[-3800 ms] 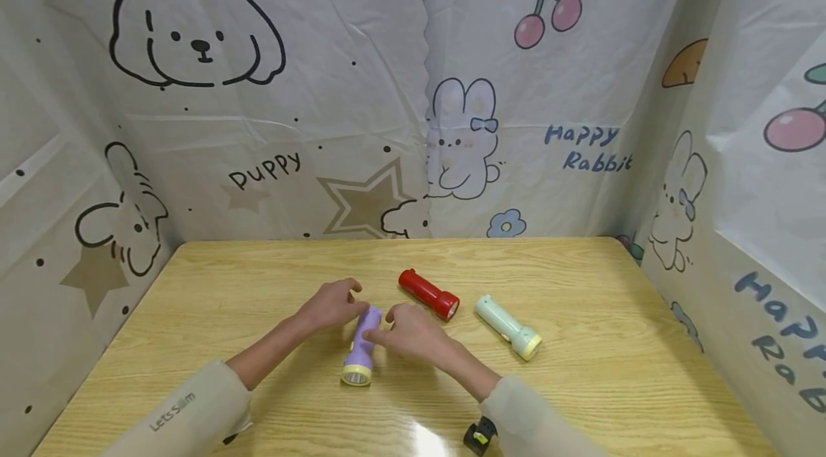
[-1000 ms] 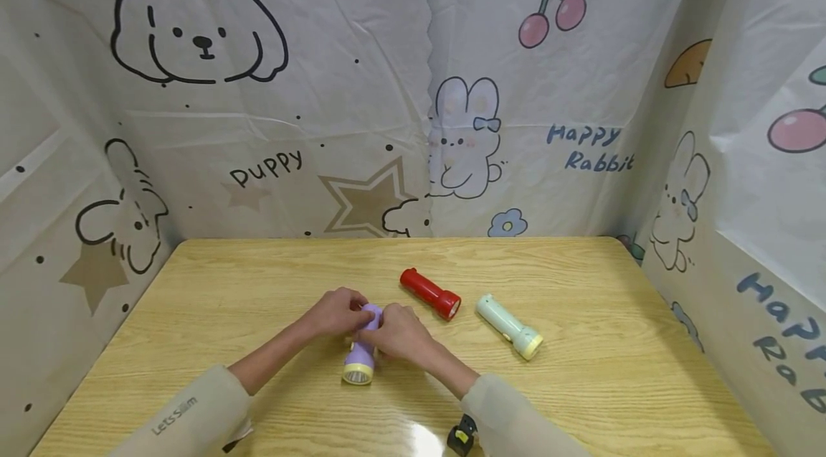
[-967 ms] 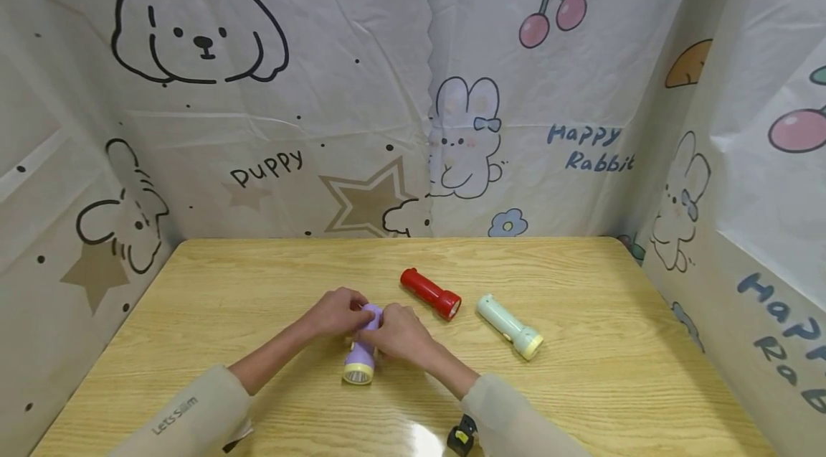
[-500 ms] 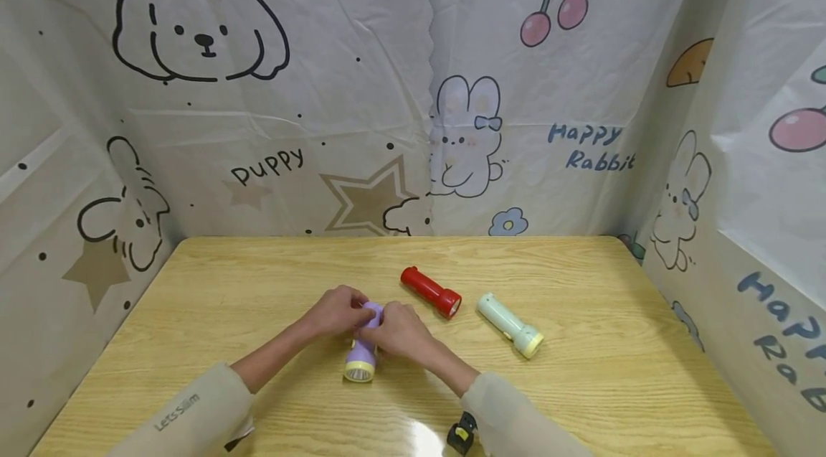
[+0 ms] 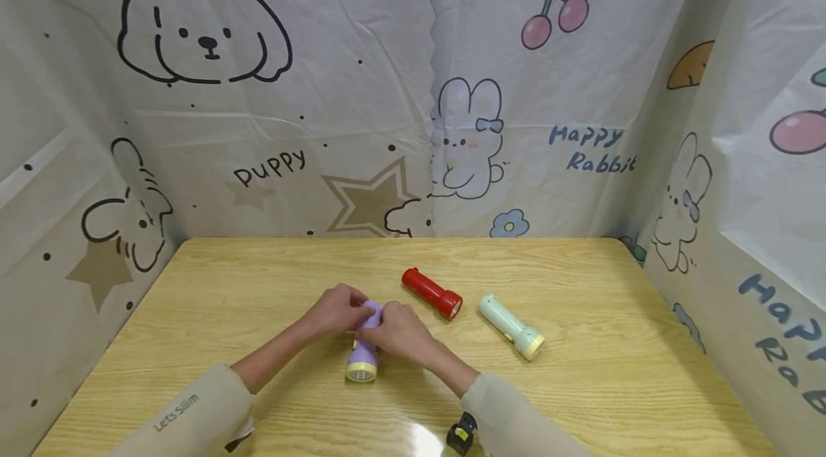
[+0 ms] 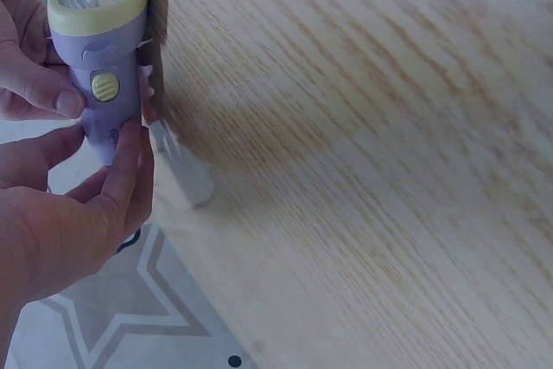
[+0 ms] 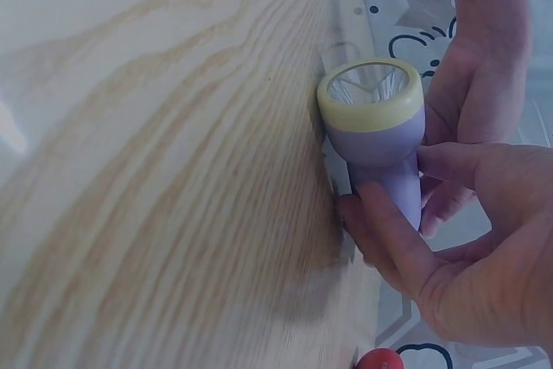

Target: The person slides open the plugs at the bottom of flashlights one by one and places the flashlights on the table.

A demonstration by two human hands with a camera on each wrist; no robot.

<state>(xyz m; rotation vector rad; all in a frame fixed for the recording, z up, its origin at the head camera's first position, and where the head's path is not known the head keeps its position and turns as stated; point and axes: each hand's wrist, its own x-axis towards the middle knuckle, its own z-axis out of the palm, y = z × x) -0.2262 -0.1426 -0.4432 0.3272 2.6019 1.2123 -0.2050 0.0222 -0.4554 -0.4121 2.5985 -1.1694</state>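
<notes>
1. While both hands meet near the middle of the table [image 5: 568, 385], a purple flashlight [image 5: 365, 352] lies between them, its yellow-rimmed lens end toward the person and its tail end pointing away.

2. The left hand [image 5: 338, 311] is at the tail half; in the left wrist view its thumb and fingers pinch the purple body from opposite sides, below the yellow button [image 6: 104, 86].

3. The right hand [image 5: 401, 330] grips the same body from the other side, its thumb and curled fingers clamped on it just behind the flared head, as the right wrist view shows.

4. Whether the purple flashlight rests on the wood or is held slightly above it, I cannot tell.

5. Beyond the right hand lies a red flashlight [image 5: 431, 293], apart from the fingers, its lens end angled toward the right and nearer the person.

6. Farther right, a mint-green flashlight [image 5: 511, 326] with a yellow head lies at a similar slant, well apart from both hands.

7. Pale sleeves [image 5: 193, 410] cover the forearms; a black device [image 5: 462, 434] shows beside the right cuff.

8. Behind the table hangs a white sheet [image 5: 361, 95] printed with a puppy, rabbits, cherries and stars.
</notes>
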